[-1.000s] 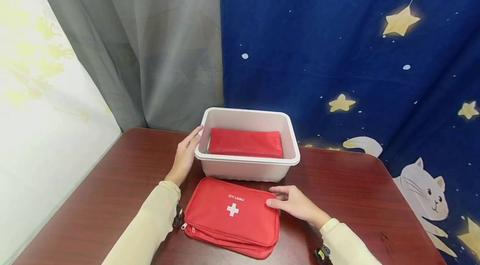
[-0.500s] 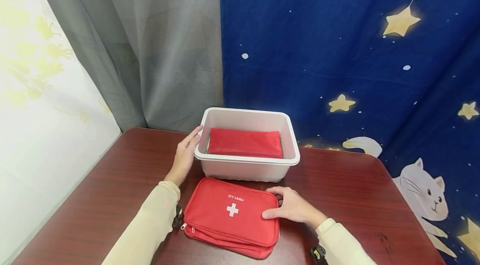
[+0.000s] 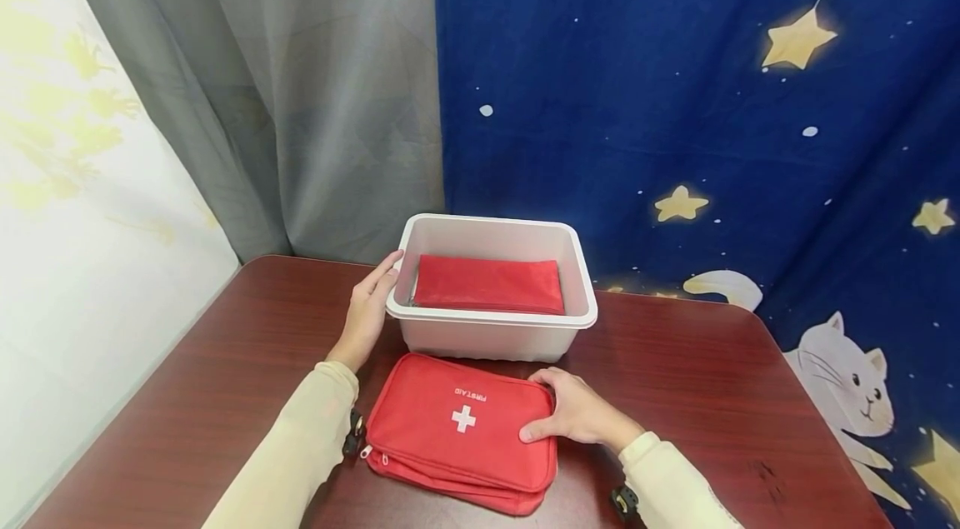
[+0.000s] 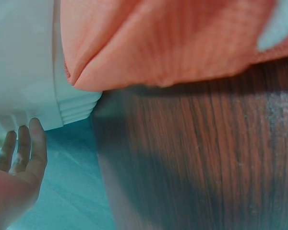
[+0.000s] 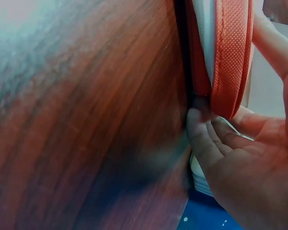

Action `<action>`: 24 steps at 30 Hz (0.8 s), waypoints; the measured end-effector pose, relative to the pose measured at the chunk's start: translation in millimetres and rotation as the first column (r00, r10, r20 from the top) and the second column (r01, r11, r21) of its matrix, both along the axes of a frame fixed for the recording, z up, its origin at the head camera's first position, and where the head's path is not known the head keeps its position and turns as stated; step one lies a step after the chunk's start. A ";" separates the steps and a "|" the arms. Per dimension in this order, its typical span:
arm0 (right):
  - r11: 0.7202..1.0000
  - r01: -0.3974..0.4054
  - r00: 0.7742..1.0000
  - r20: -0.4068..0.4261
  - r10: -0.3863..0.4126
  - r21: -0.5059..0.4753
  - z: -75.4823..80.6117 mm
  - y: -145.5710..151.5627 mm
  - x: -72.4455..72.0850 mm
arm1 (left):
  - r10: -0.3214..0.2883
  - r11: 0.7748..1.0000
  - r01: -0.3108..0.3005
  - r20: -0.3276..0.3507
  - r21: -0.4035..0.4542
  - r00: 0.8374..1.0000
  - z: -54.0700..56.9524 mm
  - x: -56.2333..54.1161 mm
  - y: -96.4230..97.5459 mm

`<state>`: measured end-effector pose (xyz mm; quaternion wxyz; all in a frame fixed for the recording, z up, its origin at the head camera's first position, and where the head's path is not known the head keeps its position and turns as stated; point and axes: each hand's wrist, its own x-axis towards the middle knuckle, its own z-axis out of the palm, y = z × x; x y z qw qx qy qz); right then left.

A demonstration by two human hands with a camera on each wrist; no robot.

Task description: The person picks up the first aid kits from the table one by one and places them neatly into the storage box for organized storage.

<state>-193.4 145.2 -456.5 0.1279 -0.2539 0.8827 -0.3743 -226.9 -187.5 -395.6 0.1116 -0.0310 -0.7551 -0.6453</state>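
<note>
A red first-aid pouch (image 3: 480, 458) with a white cross and zipper pulls lies flat on the table in front of the white plastic bin (image 3: 491, 339). My right hand (image 3: 577, 412) grips the pouch's right side, thumb on top. In the right wrist view, fingers (image 5: 209, 143) curl at the lower edge of the pouch (image 5: 230, 62). My left hand (image 3: 365, 312) rests against the bin's left rim. In the left wrist view its extended fingers (image 4: 37, 143) touch the bin wall. Inside the bin sits another red fabric pouch (image 3: 487, 285).
The dark red-brown wooden table (image 3: 690, 396) has rounded far corners. Behind it hang a grey curtain (image 3: 352, 96) and a blue star-patterned curtain (image 3: 570, 96). A white panel (image 3: 90, 262) stands at the left.
My right hand has moved left onto the front pouch, its thumb shifting nearer and inward over the top and its fingers closing at the edge. The left hand and bin stay in place.
</note>
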 end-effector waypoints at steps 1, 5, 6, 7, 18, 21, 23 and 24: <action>1.000 0.002 1.000 -0.009 -0.002 0.006 0.1 -0.9 0.3 | 0.001 1.000 -0.001 -0.002 -0.002 1.000 0.2 0.1 0.0; 1.000 0.010 1.000 -0.024 -0.010 0.002 -0.8 -2.9 2.3 | 0.002 1.000 -0.002 -0.002 -0.007 1.000 0.0 -0.1 -0.1; 1.000 0.011 1.000 -0.028 -0.011 0.001 -1.0 -3.0 3.0 | 0.003 1.000 -0.003 -0.002 -0.007 1.000 0.0 -0.3 -0.1; 1.000 0.012 0.999 -0.031 -0.012 0.001 -1.4 -3.1 3.5 | 0.004 1.000 -0.004 -0.001 -0.007 1.000 0.1 -0.4 0.0; 1.000 -0.001 1.000 0.010 0.001 -0.012 -0.5 -4.5 8.4 | -0.003 1.000 0.003 0.009 0.004 1.000 0.3 1.6 -1.0; 1.000 -0.002 1.000 -0.002 0.002 0.019 0.0 -4.1 8.9 | -0.005 1.000 0.005 0.013 0.004 1.000 0.0 1.7 -0.7; 0.999 0.002 1.000 -0.014 -0.001 0.050 0.4 -3.7 9.2 | -0.009 1.000 0.009 0.016 0.006 1.000 -0.3 1.7 -0.5; 0.998 0.004 1.000 -0.018 -0.003 0.064 0.9 -3.5 9.4 | -0.010 1.000 0.010 0.017 0.007 1.000 -0.3 2.0 -0.3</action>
